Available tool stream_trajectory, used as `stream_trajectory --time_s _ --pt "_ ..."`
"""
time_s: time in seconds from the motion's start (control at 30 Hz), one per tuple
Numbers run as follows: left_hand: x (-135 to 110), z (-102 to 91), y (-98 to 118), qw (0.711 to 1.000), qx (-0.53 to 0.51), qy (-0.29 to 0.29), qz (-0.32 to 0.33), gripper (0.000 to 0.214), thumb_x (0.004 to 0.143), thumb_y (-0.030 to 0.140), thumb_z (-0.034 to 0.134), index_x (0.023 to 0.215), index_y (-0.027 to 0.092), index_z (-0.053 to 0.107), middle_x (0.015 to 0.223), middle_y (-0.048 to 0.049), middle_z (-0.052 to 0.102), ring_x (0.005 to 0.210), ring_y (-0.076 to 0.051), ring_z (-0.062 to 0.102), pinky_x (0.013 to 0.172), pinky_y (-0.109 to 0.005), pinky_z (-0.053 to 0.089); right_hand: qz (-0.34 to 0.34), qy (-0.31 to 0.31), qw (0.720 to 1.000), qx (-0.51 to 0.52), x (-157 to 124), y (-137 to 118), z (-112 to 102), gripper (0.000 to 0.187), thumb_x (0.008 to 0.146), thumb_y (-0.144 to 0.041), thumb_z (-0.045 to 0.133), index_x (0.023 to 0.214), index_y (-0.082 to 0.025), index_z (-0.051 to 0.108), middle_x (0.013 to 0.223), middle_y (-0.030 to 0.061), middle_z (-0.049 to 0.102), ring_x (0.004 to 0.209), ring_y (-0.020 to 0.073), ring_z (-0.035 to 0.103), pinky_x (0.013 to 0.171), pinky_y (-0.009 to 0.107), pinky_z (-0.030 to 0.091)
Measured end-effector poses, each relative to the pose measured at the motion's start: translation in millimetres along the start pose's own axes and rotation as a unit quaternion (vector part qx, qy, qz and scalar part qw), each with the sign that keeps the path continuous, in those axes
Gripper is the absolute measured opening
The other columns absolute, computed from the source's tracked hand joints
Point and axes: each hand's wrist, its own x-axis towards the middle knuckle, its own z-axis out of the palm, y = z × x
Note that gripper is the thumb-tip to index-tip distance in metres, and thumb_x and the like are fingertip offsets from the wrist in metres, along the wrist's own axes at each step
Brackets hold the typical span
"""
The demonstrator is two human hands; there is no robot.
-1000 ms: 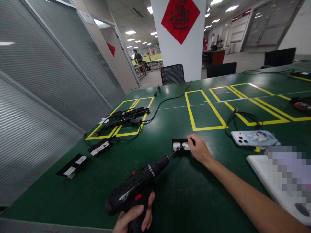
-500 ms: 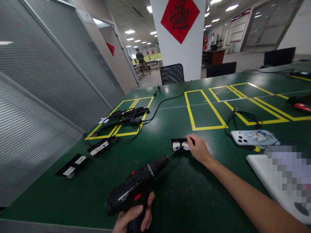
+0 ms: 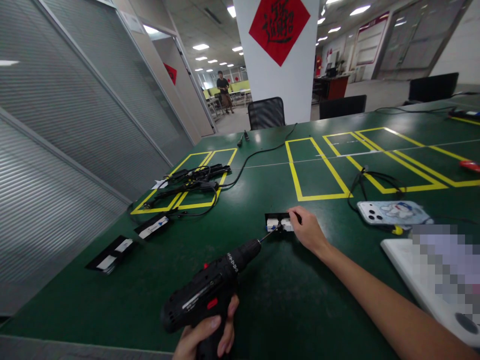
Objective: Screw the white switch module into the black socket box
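place: we'd call it an open-plan office turned assembly floor
table: green table (image 3: 285, 300), yellow taped boxes (image 3: 315, 170)
walls: glass partitions (image 3: 75, 125), ceiling panel lights (image 3: 201, 47)
seating: mesh office chairs (image 3: 266, 113)

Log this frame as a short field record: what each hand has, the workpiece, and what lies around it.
left hand: grips black electric screwdriver, bit tip on the small black part
right hand: steadies small black part with white inserts
surface: green table with yellow tape boxes
nearby: phone, two black strips, cable bundle
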Motion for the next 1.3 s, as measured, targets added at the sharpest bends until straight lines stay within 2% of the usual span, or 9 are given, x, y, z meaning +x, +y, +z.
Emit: stream_trajectory --time_s 0.37,0.87,1.3 --pt "-0.2 9.8 7.4 1.000 0.008 0.014 -0.005 0.025 0.079 0.033 0.049 0.085 0.011 0.059 0.045 -0.0001 0.048 0.038 -0.010 0.037 0.044 -0.026 0.035 -0.002 0.008 1.000 0.001 -0.1 0.0 1.3 0.025 0.088 -0.024 0.037 0.088 -0.018 0.061 0.087 0.0049 0.063 0.080 0.0171 0.057 0.076 0.029 0.041" --pt "0.1 9.6 7.2 1.000 0.005 0.018 0.005 0.023 0.079 0.029 0.048 0.086 0.011 0.060 0.045 0.0010 0.047 0.037 -0.009 0.039 0.044 -0.026 0.037 0.004 0.004 1.000 0.000 -0.2 -1.2 -0.2 0.026 0.088 -0.026 0.037 0.089 -0.019 0.061 0.086 0.0045 0.063 0.079 0.0171 0.057 0.076 0.029 0.041" --pt "-0.4 6.6 5.2 1.000 0.008 0.021 -0.009 0.026 0.078 0.034 0.051 0.085 0.011 0.059 0.044 0.0006 0.047 0.038 -0.010 0.037 0.044 -0.026 0.036 0.001 0.005 1.000 -0.001 0.3 -3.3 -0.8 0.027 0.087 -0.025 0.036 0.089 -0.018 0.062 0.088 0.0056 0.063 0.082 0.0180 0.057 0.078 0.030 0.041"
